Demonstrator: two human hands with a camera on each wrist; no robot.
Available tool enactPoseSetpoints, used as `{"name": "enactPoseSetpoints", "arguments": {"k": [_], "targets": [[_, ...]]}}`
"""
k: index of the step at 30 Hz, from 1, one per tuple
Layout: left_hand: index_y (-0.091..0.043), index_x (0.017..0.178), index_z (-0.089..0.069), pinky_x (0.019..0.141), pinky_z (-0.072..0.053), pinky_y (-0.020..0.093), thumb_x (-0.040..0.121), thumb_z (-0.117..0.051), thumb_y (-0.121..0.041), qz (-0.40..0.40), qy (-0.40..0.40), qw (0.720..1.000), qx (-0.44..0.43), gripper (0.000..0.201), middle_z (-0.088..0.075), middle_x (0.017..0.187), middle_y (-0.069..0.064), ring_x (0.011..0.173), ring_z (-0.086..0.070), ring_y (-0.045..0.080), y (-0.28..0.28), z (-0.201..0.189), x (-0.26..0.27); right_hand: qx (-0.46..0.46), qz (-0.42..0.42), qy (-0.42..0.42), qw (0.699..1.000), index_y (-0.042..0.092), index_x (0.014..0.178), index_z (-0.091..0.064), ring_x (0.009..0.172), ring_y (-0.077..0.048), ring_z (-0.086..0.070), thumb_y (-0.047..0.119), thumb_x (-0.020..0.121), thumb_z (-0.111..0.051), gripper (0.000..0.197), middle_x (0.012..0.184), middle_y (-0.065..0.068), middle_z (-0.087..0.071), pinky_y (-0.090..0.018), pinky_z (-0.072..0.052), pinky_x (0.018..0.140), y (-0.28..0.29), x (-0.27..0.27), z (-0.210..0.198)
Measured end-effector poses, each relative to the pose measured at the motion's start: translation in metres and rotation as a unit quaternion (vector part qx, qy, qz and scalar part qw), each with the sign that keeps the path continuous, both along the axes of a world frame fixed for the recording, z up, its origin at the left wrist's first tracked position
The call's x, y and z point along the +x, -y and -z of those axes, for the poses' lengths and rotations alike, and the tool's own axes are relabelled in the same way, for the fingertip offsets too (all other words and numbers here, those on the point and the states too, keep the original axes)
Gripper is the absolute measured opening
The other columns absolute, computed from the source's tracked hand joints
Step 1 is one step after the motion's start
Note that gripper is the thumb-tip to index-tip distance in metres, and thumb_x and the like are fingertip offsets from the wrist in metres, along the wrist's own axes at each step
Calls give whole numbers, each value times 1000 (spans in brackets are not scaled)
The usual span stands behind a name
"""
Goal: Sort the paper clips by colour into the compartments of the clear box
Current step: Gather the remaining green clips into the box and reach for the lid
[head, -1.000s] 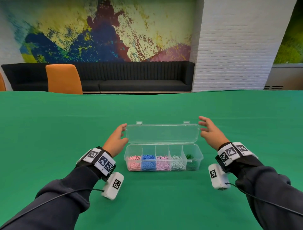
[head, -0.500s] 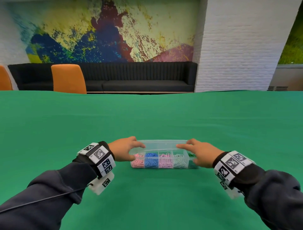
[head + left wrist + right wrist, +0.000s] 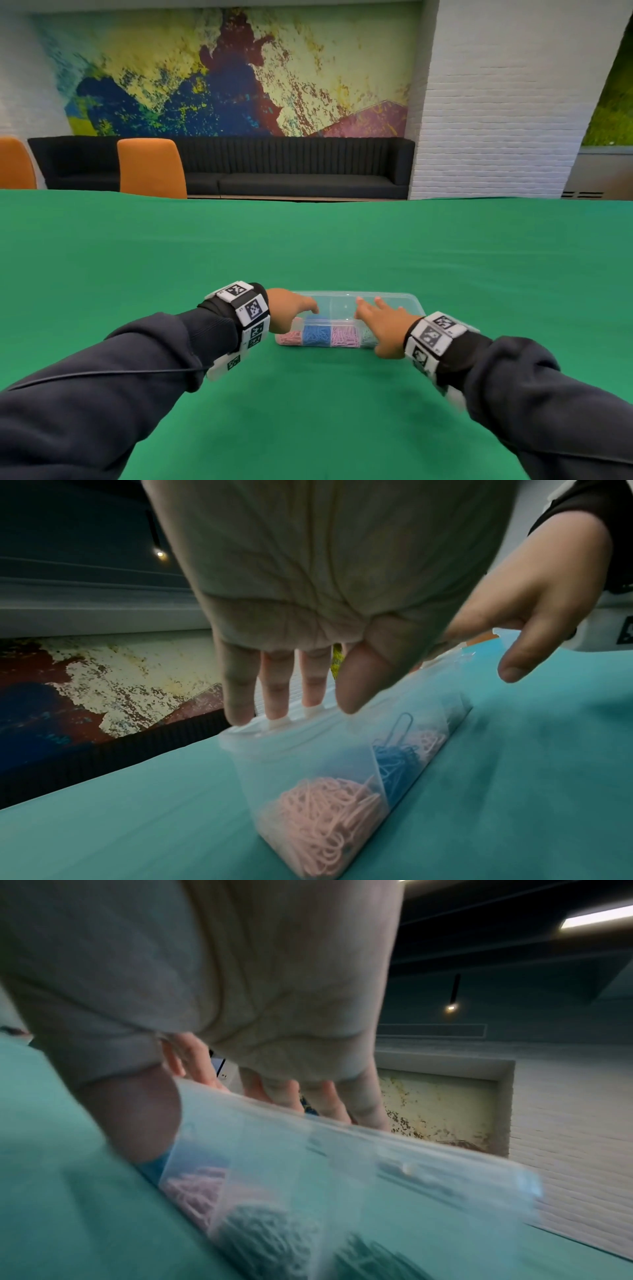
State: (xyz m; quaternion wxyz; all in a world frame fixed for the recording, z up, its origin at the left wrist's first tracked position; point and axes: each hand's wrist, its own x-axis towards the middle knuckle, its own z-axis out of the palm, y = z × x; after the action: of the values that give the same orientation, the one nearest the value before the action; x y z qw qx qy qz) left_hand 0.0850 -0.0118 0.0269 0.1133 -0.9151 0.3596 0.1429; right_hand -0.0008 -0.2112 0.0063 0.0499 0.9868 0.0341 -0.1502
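Note:
The clear box [image 3: 397, 300] lies on the green table with its lid down. Through its front wall I see pale pink clips [image 3: 289, 337], blue clips [image 3: 317, 334], lilac-pink clips [image 3: 346, 337] and whitish clips [image 3: 368, 337], each in its own compartment. My left hand [image 3: 301, 308] rests on the lid's left end; the left wrist view shows straight fingertips [image 3: 240, 712] on the lid [image 3: 308, 739] above the pink clips [image 3: 322, 818]. My right hand [image 3: 373, 315] lies spread on the lid's right half, hiding the green compartment. The right wrist view is blurred: right hand [image 3: 240, 974], lid [image 3: 377, 1150], dark green clips [image 3: 369, 1259].
The green cloth [image 3: 308, 411] covers the whole table, with no loose clips on it. Beyond the far edge stand two orange chairs [image 3: 150, 168], a black sofa [image 3: 291, 168] and a white brick pillar [image 3: 496, 102].
A second ago the lid stood upright with a hand at each end. Both hands brought it down onto the box and now rest on top of it.

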Motion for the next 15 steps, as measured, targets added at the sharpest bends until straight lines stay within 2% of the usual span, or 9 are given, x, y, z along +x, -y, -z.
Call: {"name": "enactPoseSetpoints", "arguments": {"k": [1, 3, 5, 7, 9, 11, 15], "targets": [[-28, 144, -30, 96, -44, 34, 80, -39, 9, 8, 2, 1000, 8, 74, -34, 151, 1, 122, -49, 25, 1, 0, -1, 4, 1, 6, 1000, 21, 149, -5, 145, -34, 0, 6, 86, -51, 80, 158, -2, 7, -55, -15, 114, -8, 3, 2], [-28, 148, -25, 106, -34, 31, 81, -37, 12, 26, -5, 1000, 16, 79, -22, 156, -2, 135, -35, 21, -1, -1, -3, -9, 2, -1, 1000, 35, 148, 5, 143, -41, 0, 11, 85, -52, 88, 158, -6, 8, -59, -15, 113, -21, 9, 7], [-30, 149, -22, 111, -29, 32, 81, -36, 12, 29, -14, 999, 26, 81, -14, 158, -2, 140, -27, 20, -3, -1, -1, -37, 2, -15, 999, 51, 142, 12, 141, -47, 4, 12, 85, -51, 93, 157, -10, 13, -62, -14, 111, -26, 11, 11], [-33, 149, -21, 113, -24, 33, 85, -39, 7, 26, -19, 999, 30, 77, -10, 159, -2, 142, -24, 20, -4, 1, 4, -47, 7, -22, 999, 55, 140, 13, 140, -48, 6, 12, 87, -50, 93, 156, -12, 16, -63, -13, 111, -27, 11, 11], [-33, 148, -24, 114, -21, 35, 94, -46, -6, 31, -19, 999, 22, 64, -13, 158, -2, 140, -26, 20, -5, -1, 8, -48, 12, -24, 998, 56, 140, 13, 140, -47, 7, 11, 88, -50, 93, 156, -11, 17, -64, -13, 110, -29, 10, 10], [-31, 146, -30, 113, -23, 35, 95, -52, -20, 39, -18, 999, 4, 57, -22, 156, 1, 138, -31, 21, -4, -3, 10, -49, 19, -26, 998, 56, 139, 13, 140, -47, 8, 10, 87, -50, 94, 156, -10, 19, -64, -12, 110, -30, 9, 9], [-27, 145, -32, 106, -31, 34, 89, -62, -27, 37, 5, 999, -19, 63, -35, 148, 3, 132, -39, 22, -3, -4, 10, -45, 26, -24, 998, 56, 139, 14, 140, -46, 11, 12, 86, -53, 96, 155, -10, 21, -64, -9, 110, -31, 7, 12]]}}
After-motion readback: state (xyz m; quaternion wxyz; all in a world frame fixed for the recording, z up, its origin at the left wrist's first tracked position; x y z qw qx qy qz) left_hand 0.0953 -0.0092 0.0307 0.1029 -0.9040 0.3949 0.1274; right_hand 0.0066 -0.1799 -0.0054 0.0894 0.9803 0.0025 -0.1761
